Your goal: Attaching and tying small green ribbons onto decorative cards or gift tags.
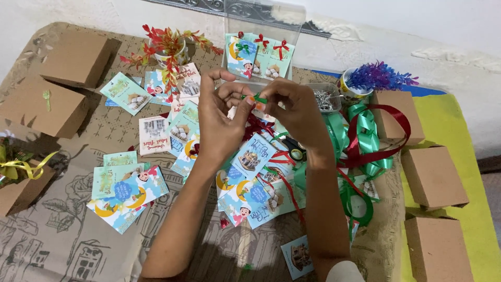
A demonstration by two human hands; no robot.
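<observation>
**Green ribbon pinched between both hands, lying crosswise**

Both hands meet above the middle of the table, fingertips facing. The left hand comes in from seven o'clock, its fingers curled and its thumb and forefinger pressed onto a small piece of green ribbon. The right hand comes in from five o'clock and pinches the same piece from the other side, its fingers bunched tight around it. The ribbon sits exactly between the two sets of fingertips, so neither hand is nearer; it is held by both at once. Its long axis runs from about nine o'clock to three o'clock, across the line of the forearms. Something orange shows just under it at the fingertips, but it is too small to tell what.

Directly below the hands lie printed cards with red ribbon across them. At twelve o'clock a clear stand holds finished cards with bows. At three o'clock sit loose coils of green and red ribbon, and a small tray of staples lies near the right hand at two o'clock. Brown boxes line the right edge.
</observation>
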